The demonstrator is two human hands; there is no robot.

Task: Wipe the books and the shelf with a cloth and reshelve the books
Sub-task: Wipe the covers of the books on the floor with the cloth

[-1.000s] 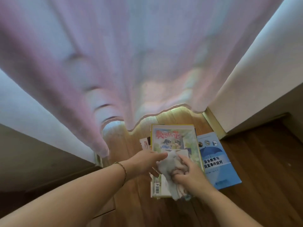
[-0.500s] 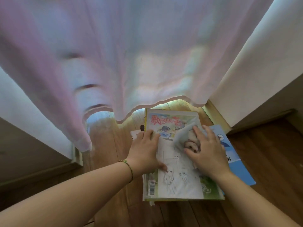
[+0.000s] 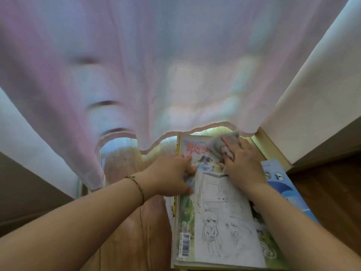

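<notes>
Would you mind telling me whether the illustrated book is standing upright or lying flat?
Lying flat: the illustrated book rests cover-up atop a stack on the wooden floor.

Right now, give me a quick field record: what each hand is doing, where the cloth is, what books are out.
left hand: pressing the picture book's left side, steadying it
right hand: pressing the cloth on the cover's far right corner
picture book: flat, on top of the stack on the wooden floor
blue book: lying to its right, partly covered
curtain: hanging just above the book's far edge
</notes>
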